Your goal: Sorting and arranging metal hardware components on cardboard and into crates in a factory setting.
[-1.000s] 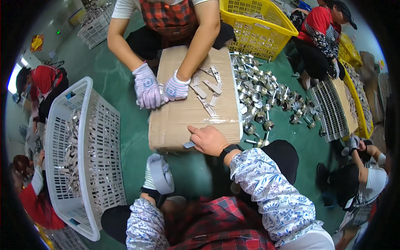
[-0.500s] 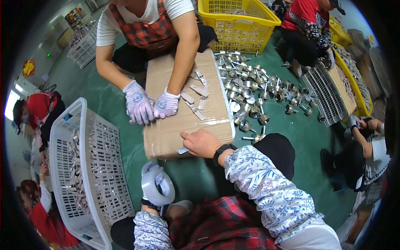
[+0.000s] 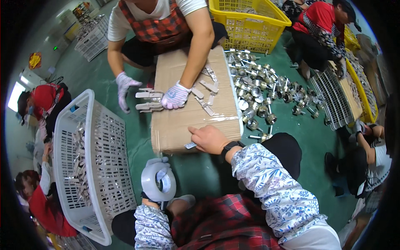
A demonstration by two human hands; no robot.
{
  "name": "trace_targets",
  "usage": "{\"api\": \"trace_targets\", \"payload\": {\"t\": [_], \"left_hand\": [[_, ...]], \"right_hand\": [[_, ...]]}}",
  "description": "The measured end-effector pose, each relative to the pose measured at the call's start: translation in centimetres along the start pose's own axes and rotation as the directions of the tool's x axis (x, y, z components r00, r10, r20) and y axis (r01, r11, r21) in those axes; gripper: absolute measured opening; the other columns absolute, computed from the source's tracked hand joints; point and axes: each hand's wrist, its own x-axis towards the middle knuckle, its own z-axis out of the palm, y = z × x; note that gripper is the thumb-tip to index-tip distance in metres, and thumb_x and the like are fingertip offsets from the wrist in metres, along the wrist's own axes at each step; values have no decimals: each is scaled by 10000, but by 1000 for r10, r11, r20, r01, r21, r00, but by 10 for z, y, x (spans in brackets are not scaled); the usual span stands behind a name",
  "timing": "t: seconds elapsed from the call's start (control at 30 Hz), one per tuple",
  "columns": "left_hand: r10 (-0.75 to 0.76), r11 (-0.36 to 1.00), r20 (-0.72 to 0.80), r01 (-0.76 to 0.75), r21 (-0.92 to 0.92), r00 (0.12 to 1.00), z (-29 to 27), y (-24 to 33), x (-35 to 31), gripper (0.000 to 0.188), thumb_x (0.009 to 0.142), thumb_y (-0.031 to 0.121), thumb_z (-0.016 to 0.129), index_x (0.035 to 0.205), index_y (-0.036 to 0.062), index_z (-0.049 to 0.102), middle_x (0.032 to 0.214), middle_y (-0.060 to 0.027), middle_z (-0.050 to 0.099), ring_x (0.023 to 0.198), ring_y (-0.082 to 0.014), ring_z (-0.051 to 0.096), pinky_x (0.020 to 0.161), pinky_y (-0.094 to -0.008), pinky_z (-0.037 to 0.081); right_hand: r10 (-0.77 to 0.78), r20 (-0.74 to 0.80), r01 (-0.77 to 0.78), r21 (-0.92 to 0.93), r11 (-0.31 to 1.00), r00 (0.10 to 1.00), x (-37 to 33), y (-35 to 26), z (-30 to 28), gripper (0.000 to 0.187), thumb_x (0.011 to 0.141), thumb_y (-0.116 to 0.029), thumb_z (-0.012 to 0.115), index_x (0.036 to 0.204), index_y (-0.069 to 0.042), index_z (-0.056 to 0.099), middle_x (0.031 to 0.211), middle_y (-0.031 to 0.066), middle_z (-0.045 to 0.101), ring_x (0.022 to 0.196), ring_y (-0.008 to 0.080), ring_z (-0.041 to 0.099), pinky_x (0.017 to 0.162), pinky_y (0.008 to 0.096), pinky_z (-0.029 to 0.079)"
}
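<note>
My left hand [image 3: 155, 161], in a grey glove, is curled around a wide roll of clear tape [image 3: 146, 182] above the floor. My bare right hand [image 3: 210, 139] rests on the near part of a taped cardboard piece [image 3: 175, 129]. Its forefinger is bent forward, and a small flat silvery piece [image 3: 190, 145] sticks out from under the fingers. Farther off on the cardboard lie several flat metal clip-like pieces [image 3: 209, 86]. Across from me, a co-worker's gloved hand [image 3: 176, 96] presses on pronged metal pieces [image 3: 149, 100] at the left edge; their other gloved hand [image 3: 124, 89] is spread beside them.
On my left stands a white slatted basket [image 3: 89, 100] of metal pieces. Many round metal parts with stems [image 3: 266, 89] lie on the green floor to the right. Behind them is a yellow crate [image 3: 246, 31]. Other people crouch on both sides.
The co-worker's left-side hand has lifted away and opened, baring the pronged metal pieces. The view has shifted a little; my hands keep nearly the same pose.
</note>
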Motion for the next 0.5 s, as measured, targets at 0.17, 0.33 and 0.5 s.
{"api": "trace_targets", "payload": {"t": [0.17,0.33,0.5], "left_hand": [[119,963,-3,-115,245,993,-2,-1,3,244,761,-85,596,985,9,579,1023,-129,607,926,-225,618,822,-295,502],[29,992,-35,-24,124,999,-3,-9,3,234,745,-87,603,956,13,598,1000,-127,608,920,-243,613,820,-304,498],[207,867,173,-262,423,963,-15,-18,9,252,885,40,561,1126,55,487,1005,-118,565,914,-202,577,816,-301,505]], "right_hand": [[-6,-24,5,-20,1000,1000,3,-3,0,260,709,-194,674,873,-46,536,1183,167,571,709,268,610,672,397,492],[-3,-28,2,-34,999,1000,3,-4,-2,269,701,-195,678,877,-50,535,1181,157,573,713,257,611,676,388,490],[1,-39,-3,-49,999,999,2,-4,-2,276,702,-202,680,887,-52,542,1188,145,567,718,246,611,678,380,487]]}}
